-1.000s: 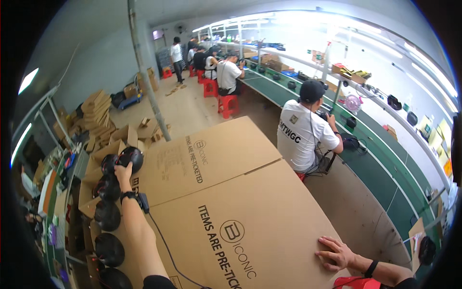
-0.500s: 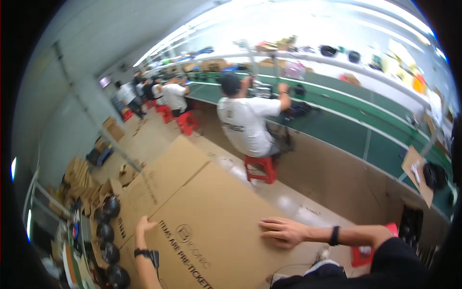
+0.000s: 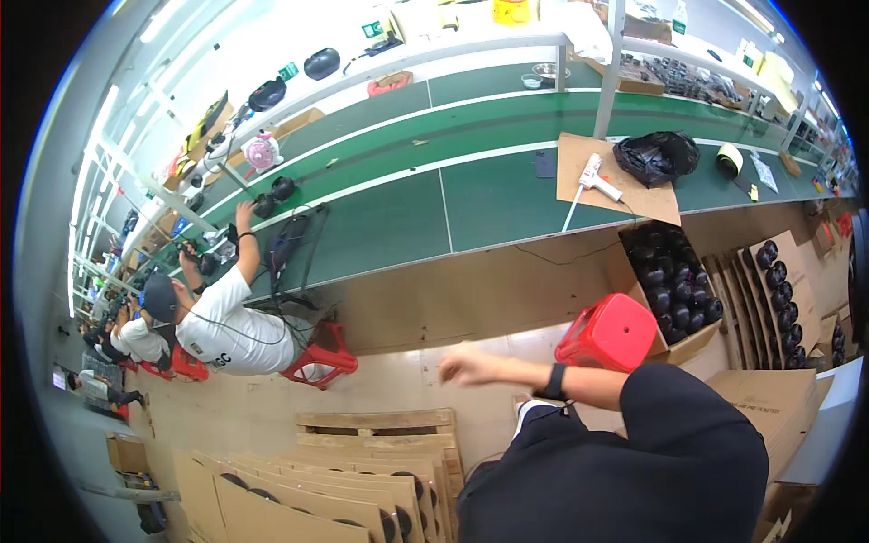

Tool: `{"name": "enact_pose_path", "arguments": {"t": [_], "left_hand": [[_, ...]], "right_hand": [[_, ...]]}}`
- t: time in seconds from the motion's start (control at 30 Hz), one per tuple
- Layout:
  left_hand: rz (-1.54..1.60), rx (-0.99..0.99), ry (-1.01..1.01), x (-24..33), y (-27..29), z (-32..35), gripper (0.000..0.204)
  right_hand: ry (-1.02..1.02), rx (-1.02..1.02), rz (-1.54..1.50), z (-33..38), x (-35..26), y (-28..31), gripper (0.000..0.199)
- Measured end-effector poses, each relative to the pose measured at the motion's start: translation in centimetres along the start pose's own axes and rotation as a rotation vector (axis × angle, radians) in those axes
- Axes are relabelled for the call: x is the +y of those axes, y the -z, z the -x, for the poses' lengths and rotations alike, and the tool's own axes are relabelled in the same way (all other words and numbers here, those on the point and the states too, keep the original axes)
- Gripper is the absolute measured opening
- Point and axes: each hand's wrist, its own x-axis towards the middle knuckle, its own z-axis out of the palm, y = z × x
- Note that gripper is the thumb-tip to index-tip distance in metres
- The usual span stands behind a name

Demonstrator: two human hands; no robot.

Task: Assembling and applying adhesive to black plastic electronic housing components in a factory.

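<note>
My right hand [image 3: 474, 366] hangs in the air over the floor, with no object visible in it. Its fingers are loosely bent and a little blurred. A black band [image 3: 554, 382] circles that wrist, and the forearm reaches leftward out of a black sleeve. Nearest to it is a red plastic stool [image 3: 612, 333] standing against the workbench. Below and to the left, several upright cardboard sheets [image 3: 299, 507] stand in a row with round black parts between them, beside a wooden pallet [image 3: 376, 423]. My left hand is out of sight.
A green workbench [image 3: 507, 204] runs across the scene, bearing a glue gun [image 3: 593, 181] on cardboard and a black bag [image 3: 656, 158]. A box of black round parts [image 3: 670, 281] sits beneath it. A seated person [image 3: 231, 317] works at the left on a red stool [image 3: 324, 353].
My view has swung right toward the bench. The large cardboard sheet is no longer under my hands, my right hand is in the air, and my left hand has left the view.
</note>
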Motion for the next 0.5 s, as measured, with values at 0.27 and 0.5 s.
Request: {"name": "enact_pose_path", "arguments": {"t": [0.27,0.5], "left_hand": [[0.132,0.079,-0.201,18.0,-4.1,-4.5,0.037],[0.451,-0.172,-0.847,35.6,-14.5,-22.0,0.035]], "right_hand": [[-0.505,0.514,-0.356,10.2,0.6,13.4,0.024],[-0.201,0.183,-0.835,5.7,-7.5,17.2,0.058]]}}
